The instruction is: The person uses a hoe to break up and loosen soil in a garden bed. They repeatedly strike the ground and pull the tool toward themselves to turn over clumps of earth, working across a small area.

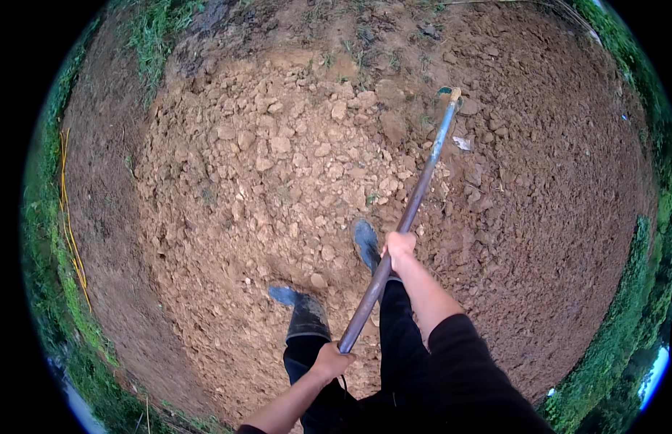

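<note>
Both my hands grip the long brown handle (417, 192) of what looks like a hoe. My left hand (331, 362) is wrapped around its near end, in front of my thighs. Farther up the handle, my right hand (399, 247) closes around it beside my right boot. The shaft slants away to the upper right and turns blue near its far end. There the tool's head (451, 93) shows a pale knob and a green edge by the soil; most of the blade is hidden.
Broken clods (282, 144) cover the ground before me, with darker, finer soil (553, 206) to the right. My rubber boots (365, 241) stand on loose earth. A pale scrap (462, 143) lies near the shaft. Yellow cord (70, 228) runs along the grassy left edge.
</note>
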{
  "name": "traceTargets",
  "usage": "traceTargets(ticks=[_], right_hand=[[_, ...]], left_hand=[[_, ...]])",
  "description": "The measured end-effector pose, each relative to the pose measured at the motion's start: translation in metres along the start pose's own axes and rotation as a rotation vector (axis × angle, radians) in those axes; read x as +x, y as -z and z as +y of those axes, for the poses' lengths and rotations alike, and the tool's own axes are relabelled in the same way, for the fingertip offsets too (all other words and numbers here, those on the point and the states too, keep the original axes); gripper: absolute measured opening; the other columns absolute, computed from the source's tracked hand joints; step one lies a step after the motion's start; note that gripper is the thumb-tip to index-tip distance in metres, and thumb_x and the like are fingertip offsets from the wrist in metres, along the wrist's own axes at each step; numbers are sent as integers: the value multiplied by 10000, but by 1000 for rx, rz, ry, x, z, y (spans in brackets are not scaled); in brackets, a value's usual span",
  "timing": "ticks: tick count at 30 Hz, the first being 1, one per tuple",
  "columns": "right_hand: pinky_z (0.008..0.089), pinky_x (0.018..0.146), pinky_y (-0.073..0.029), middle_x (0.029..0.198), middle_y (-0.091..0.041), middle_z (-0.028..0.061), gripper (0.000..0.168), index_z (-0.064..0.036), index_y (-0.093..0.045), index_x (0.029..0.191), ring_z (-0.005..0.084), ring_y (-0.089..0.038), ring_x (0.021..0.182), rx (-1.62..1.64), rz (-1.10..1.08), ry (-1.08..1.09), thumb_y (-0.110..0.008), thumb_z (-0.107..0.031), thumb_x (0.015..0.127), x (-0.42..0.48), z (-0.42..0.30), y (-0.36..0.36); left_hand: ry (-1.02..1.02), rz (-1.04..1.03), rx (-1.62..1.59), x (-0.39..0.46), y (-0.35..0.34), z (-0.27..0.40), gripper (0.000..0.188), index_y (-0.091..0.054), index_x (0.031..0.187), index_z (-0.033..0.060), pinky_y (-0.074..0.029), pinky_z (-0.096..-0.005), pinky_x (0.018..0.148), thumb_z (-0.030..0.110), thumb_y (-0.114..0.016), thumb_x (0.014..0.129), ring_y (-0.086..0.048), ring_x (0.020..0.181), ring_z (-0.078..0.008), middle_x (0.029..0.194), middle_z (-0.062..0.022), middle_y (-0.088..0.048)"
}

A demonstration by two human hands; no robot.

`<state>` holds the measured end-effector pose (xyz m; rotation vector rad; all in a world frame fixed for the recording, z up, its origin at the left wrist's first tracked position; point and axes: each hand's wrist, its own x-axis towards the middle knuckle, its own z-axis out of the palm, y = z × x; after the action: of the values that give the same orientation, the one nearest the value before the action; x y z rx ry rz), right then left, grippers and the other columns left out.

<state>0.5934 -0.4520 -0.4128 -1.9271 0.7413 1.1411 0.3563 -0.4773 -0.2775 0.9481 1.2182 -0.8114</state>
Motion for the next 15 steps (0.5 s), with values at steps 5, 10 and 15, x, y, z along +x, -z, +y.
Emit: traceTargets(ticks=[5,10,15], right_hand=[[283,335,-383,443,-414,47,68,-8,-428,635,151,-405,337,-1,-362,-111,-473,-17,685,-12,-93,46],[253,340,-388,424,-418,21,131,-52,-426,588,128,-399,333,-27,-452,-70,-494,-37,698,14,-184,73],[267,338,-386,430,-408,26,132,-59,-421,587,138,-400,337,-81,-151,119,-479,-20,699,39,-83,51]], left_hand=[[-104,-374,-343,-94,-3,117,173,-402,732,20,-347,-217,339,132,-532,744,-427,390,-94,504,-22,-425],[-261,-678,-667,-125,2,196,183,-380,699,36,-371,-249,376,135,-528,743,-439,406,-117,533,-37,-434],[-92,-516,-692,-57,-12,91,139,-371,680,59,-328,-237,355,50,-505,715,-384,372,-99,488,-14,-379]])
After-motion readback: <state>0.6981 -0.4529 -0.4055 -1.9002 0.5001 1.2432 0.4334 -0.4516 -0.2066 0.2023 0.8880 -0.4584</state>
